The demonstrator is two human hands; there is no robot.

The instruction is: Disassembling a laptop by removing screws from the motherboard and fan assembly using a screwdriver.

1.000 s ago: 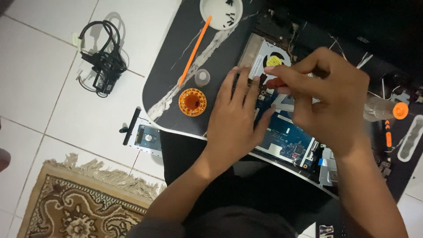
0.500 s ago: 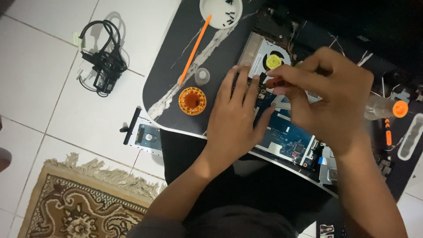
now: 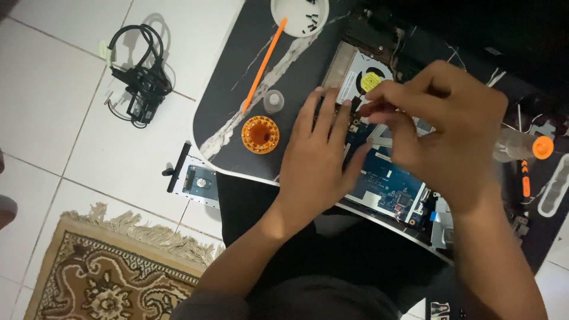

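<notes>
My left hand [image 3: 320, 160] lies flat, fingers spread, on a blue laptop circuit board [image 3: 388, 181]. Its fingertips reach the edge of the silver cooling fan [image 3: 364, 77]. My right hand [image 3: 450, 136] hovers over the board just right of the fan, thumb and fingers pinched on a thin dark tool [image 3: 363, 110]. Most of that tool is hidden by the fingers. The board rests on a dark marbled lap table [image 3: 225, 89].
On the table are an orange round bit holder [image 3: 259, 134], an orange pry stick [image 3: 264, 65], a small clear cap [image 3: 273, 101], a white bowl of screws [image 3: 299, 12] and an orange-capped bottle [image 3: 527, 147]. A hard drive [image 3: 198, 181], a power adapter [image 3: 139, 77] and a rug [image 3: 112, 272] lie on the floor.
My right hand's pinched fingers have shifted a little over the fan's edge. My left hand stays flat on the board.
</notes>
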